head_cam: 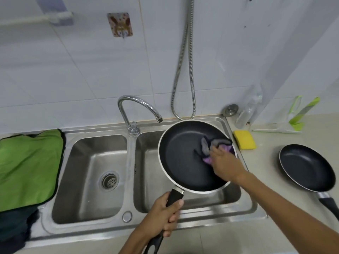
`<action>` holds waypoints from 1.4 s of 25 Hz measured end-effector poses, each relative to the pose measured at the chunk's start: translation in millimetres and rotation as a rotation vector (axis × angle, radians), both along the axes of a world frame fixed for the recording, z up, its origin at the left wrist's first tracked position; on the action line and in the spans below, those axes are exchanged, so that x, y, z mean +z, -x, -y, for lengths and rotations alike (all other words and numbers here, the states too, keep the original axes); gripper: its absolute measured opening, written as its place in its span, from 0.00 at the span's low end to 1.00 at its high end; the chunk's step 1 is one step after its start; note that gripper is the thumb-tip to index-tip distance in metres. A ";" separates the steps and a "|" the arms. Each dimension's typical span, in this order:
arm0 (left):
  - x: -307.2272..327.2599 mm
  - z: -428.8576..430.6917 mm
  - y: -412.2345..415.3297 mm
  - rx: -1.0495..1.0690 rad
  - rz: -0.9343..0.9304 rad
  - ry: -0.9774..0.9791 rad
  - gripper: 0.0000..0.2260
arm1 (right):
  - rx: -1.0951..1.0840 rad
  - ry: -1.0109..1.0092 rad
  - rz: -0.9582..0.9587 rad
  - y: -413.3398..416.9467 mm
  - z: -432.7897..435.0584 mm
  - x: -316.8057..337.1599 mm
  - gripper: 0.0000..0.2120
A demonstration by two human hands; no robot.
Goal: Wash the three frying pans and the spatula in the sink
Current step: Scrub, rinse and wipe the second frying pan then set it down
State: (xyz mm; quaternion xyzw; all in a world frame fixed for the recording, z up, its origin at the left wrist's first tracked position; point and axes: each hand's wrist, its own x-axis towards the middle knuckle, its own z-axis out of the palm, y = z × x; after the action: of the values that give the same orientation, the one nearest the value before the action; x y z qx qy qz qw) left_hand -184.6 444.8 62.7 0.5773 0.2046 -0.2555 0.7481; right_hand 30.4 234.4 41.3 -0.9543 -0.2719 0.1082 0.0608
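wiping a frying pan (183,154) over the sink's (128,230) right basin
left hand (163,215) wrapped tight around its black handle; right hand (224,163) presses a bunched purple-grey cloth (212,143) inside.

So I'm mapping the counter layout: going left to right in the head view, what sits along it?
Green cloth → left sink basin → held frying pan → yellow sponge → second frying pan.

We see the large black frying pan (183,154) over the right basin of the double steel sink (91,180), a smaller black frying pan (308,169) right on the counter, a yellow sponge (244,139) between them, and a green cloth (29,165) left.
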 end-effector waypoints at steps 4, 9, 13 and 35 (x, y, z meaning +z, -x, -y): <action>-4.9 6.9 -0.6 -0.041 0.001 -0.087 0.16 | 0.367 -0.124 -0.111 68.3 -71.0 -13.2 0.28; 1.5 14.7 4.4 -0.018 -0.006 -0.096 0.17 | -0.071 0.101 0.002 -40.4 -76.4 -14.4 0.26; 5.7 -0.6 -0.4 -0.057 0.001 -0.089 0.13 | -0.159 -0.015 0.095 4.5 -18.7 -22.7 0.21; 15.8 22.3 1.0 -0.234 0.022 -0.214 0.10 | -0.489 -0.366 0.052 0.7 -91.5 -14.6 0.23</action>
State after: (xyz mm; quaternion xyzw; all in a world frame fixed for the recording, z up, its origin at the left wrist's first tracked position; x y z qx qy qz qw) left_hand -185.6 422.5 78.5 0.6762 0.1537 -0.3115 0.6497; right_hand 29.7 325.9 26.7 -0.9670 -0.0507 0.0151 0.2492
